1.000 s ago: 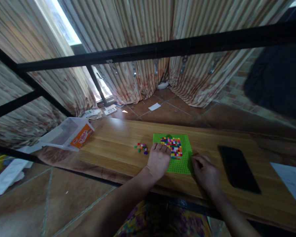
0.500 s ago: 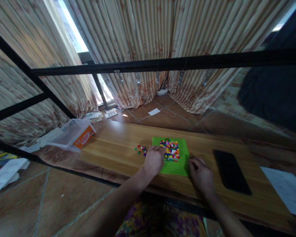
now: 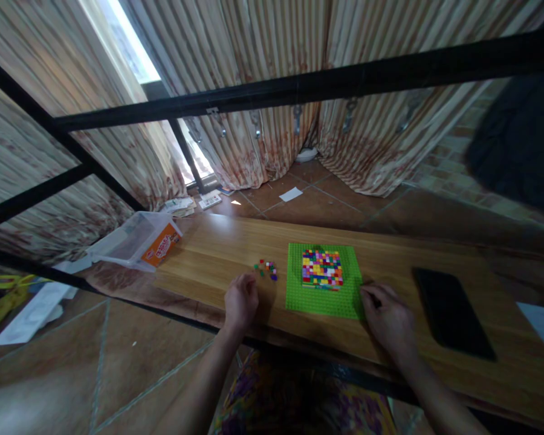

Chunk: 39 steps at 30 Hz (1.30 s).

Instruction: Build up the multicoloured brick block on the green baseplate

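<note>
A green studded baseplate (image 3: 324,305) lies flat on the wooden table. Rising from it is a block of small multicoloured toy bricks (image 3: 321,267), packed closely together. My right hand (image 3: 390,317) rests at the plate's right edge, its thumb and fingers curled together against that edge. Left of the plate is a small scatter of loose toy bricks (image 3: 268,269). Just in front of them, my left hand (image 3: 242,302) is low over the table with its fingers drawn together. Whatever those fingers may hold is hidden.
A black phone-like slab (image 3: 453,313) lies right of my right hand. At the table's left end stands a clear plastic box (image 3: 131,241) with an orange label. Black metal bars (image 3: 272,93) cross beyond the table, with striped curtains (image 3: 263,48) behind.
My left hand has moved left, off the brick block and to the near side of the loose bricks. My right hand stays at the plate's edge. The view has shifted slightly.
</note>
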Motion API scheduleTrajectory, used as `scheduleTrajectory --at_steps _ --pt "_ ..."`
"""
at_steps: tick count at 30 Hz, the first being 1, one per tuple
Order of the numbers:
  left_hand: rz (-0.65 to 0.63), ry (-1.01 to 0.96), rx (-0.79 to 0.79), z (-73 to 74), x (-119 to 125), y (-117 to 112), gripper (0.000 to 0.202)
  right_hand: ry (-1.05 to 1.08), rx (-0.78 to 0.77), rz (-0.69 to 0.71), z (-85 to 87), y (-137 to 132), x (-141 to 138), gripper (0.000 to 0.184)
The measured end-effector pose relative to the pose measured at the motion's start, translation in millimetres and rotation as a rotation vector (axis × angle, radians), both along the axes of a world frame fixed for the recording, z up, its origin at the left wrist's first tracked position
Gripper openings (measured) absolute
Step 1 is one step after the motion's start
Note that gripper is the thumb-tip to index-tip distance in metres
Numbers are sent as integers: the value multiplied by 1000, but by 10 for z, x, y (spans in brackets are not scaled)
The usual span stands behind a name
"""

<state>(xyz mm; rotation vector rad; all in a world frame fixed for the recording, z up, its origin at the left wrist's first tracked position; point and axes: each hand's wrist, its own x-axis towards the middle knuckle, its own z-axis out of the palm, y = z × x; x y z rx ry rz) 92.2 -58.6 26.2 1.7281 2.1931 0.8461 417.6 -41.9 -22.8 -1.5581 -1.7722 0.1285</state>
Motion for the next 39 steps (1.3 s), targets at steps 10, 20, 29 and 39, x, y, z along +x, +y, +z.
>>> scheduleTrajectory --at_steps 10,20,29,39 --pt "-100 197 -43 16 101 258 24 14 3 3 43 -14 -12 30" --pt "-176 12 54 109 236 204 22 45 -6 15 55 -9 -26 29" --pt "-354 -120 86 408 788 367 23 62 -32 16 71 -14 -38 29" --pt "-362 125 -76 521 988 524 24 64 -25 8 64 -4 -46 27"
